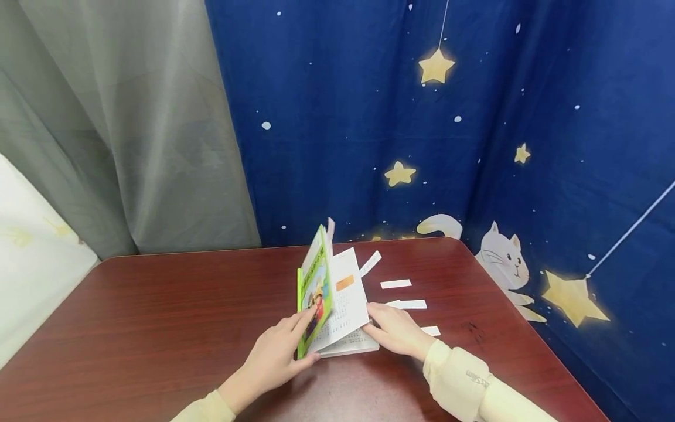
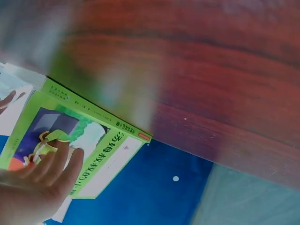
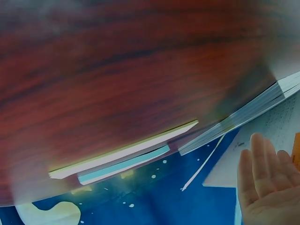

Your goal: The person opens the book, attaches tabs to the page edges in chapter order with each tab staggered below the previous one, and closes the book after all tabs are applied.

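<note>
A book with a green illustrated cover (image 1: 317, 281) lies partly opened on the table, its front part raised. My left hand (image 1: 279, 350) grips it, with fingers (image 2: 58, 164) along the cover and thumb at the bottom edge near the inner pages. A printed page (image 1: 345, 308) bearing an orange patch (image 1: 345, 282) is lifted at a slant over the pages beneath. At this page's right edge is my right hand (image 1: 396, 328); its fingers (image 3: 261, 171) lie nearly straight against the paper. A narrow white strip (image 1: 371, 264) extends past the page's upper right edge.
Right of the book lie several white paper strips, including one strip (image 1: 395, 283) farther back and a stacked pair (image 1: 413, 305) near the right hand. The reddish-brown table (image 1: 174, 316) extends to the left. A blue starry curtain (image 1: 337, 140) hangs behind it.
</note>
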{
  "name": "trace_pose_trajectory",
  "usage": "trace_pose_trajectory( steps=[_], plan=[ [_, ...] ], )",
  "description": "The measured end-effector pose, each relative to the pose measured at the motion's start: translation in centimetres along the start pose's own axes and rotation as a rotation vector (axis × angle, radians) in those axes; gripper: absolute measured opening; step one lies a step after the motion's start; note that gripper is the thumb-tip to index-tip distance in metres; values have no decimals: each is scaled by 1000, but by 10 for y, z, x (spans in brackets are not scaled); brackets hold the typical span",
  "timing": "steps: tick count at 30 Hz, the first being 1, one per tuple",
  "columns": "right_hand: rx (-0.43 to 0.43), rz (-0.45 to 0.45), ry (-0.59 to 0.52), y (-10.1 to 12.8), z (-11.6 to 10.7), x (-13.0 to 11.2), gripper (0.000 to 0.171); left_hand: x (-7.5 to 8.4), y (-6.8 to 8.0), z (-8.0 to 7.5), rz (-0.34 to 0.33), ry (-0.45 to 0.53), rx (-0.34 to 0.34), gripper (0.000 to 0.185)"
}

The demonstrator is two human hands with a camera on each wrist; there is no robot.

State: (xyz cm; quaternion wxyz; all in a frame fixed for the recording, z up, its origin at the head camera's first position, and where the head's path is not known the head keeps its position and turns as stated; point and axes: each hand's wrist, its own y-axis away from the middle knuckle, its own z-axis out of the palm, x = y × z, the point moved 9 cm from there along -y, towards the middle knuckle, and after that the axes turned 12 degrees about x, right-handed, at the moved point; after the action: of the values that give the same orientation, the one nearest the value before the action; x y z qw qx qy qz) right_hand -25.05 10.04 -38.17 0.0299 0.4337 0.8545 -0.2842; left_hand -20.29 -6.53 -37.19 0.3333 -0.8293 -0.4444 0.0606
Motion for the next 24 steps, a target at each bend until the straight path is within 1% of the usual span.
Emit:
trace_pose_trajectory(
  steps=[3, 6, 9, 12, 14, 19, 22, 24],
  plan=[
    [4, -7, 18, 1, -2, 3, 24, 1, 3, 10, -2, -11, -92, 75],
    [-27, 9, 24, 5, -1, 8, 26, 2, 6, 19, -3, -24, -178, 73],
    [-70, 33, 26, 9, 0, 14, 33, 4, 8, 24, 4, -36, -228, 71],
    [-93, 45, 32, 13, 0, 20, 36, 4, 10, 27, 7, -42, -245, 70],
    [-92, 42, 48, 14, -1, 23, 36, 5, 10, 29, 13, -49, -254, 70],
    [-32, 36, 94, 12, -11, 27, 28, 5, 10, 34, 33, -78, -276, 67],
    [10, 62, 97, 9, -17, 29, 26, 3, 7, 36, 33, -90, -272, 61],
    [22, 88, 95, 6, -19, 30, 28, 0, 5, 37, 22, -94, -269, 56]
  ],
)
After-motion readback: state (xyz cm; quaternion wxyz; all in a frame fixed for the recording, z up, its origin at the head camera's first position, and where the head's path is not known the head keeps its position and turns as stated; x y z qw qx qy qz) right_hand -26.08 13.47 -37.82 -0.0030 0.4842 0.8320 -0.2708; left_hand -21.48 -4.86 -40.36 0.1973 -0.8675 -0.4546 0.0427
